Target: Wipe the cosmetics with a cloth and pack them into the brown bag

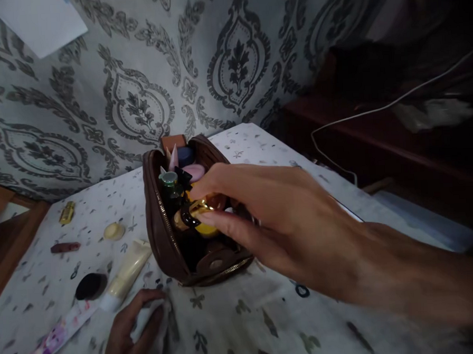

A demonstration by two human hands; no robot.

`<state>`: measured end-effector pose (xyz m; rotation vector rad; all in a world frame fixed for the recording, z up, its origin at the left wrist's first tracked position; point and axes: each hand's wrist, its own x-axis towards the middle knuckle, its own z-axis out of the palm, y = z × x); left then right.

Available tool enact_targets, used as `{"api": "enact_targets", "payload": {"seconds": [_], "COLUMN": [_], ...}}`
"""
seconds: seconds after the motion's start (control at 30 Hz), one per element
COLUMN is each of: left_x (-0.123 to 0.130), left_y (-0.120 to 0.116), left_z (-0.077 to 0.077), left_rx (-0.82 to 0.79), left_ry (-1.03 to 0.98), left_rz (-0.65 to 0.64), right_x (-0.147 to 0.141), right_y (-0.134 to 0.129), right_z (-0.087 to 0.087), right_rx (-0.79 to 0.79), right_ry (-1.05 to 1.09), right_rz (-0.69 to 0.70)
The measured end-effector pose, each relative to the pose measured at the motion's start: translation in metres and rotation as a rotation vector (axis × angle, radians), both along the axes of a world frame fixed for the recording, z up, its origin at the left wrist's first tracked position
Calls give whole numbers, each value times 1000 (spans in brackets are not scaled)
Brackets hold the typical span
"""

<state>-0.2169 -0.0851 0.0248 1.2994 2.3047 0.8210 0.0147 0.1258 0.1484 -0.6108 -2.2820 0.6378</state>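
A brown zippered toiletry bag (158, 218) stands unzipped on the table, packed with small items. Into its mouth reaches my right hand (286, 216), thumb and fingers closed on a small container with a shiny gold and dark top (194, 211); the rest of that container is hard to make out. Around it in the bag are a green-lidded bottle (168, 179), a round pink item (194, 172) and a dark blue round item (185, 156). At the lower edge, my left hand (129, 330) is closed on a crumpled white cloth or tissue (159, 321).
Left of the bag lie a cream squeeze tube (128, 270), a black round lid (88, 286), a pink and purple patterned tube (58, 334), a pale round item (113, 231), a brownish stick-like item (64, 248) and a small gold bottle (67, 213). A white cable (375, 110) hangs at right.
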Motion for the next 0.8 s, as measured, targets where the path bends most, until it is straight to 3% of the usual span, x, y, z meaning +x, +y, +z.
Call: {"api": "enact_targets", "payload": {"seconds": [0.1,0.3,0.53,0.8], "left_x": [-5,-6,2,-8], "left_y": [0,1,6,1], "left_z": [0,5,16,5], "left_rx": [-14,-31,20,18], "left_ry": [16,6,-29,3], "left_rz": [-66,-150,-228,-258], "right_x": [-18,-47,-65,-72], "right_y": [-1,-5,1,6], "right_z": [6,15,13,11], "right_rx": [75,38,79,195], "right_ry": [-166,-398,-475,-564], "right_rz": [112,98,132,109]}}
